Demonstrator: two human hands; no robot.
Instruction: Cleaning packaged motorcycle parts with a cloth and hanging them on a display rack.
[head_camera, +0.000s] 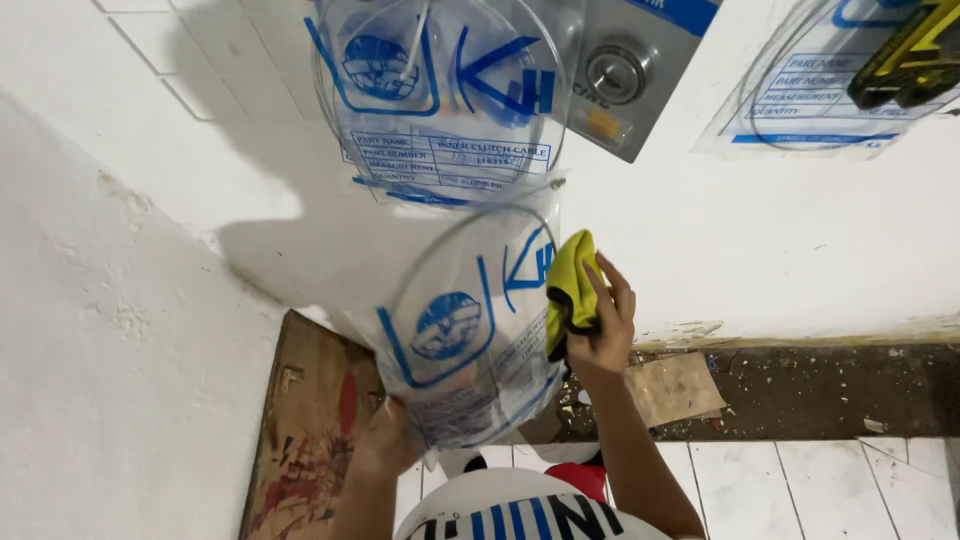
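Your left hand (385, 445) grips the clear plastic bag (465, 330) from below; right hand (598, 330) clenches a yellow cloth (568, 290). Light, slippery film, so pinch its edge.

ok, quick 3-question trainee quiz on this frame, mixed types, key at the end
1. True or false: the right hand grips a yellow cloth.
2. The left hand holds the clear plastic bag by its: A) lower end B) top edge C) middle
3. Fill in: the printing on the bag is coloured ____.

Key: 1 true; 2 A; 3 blue
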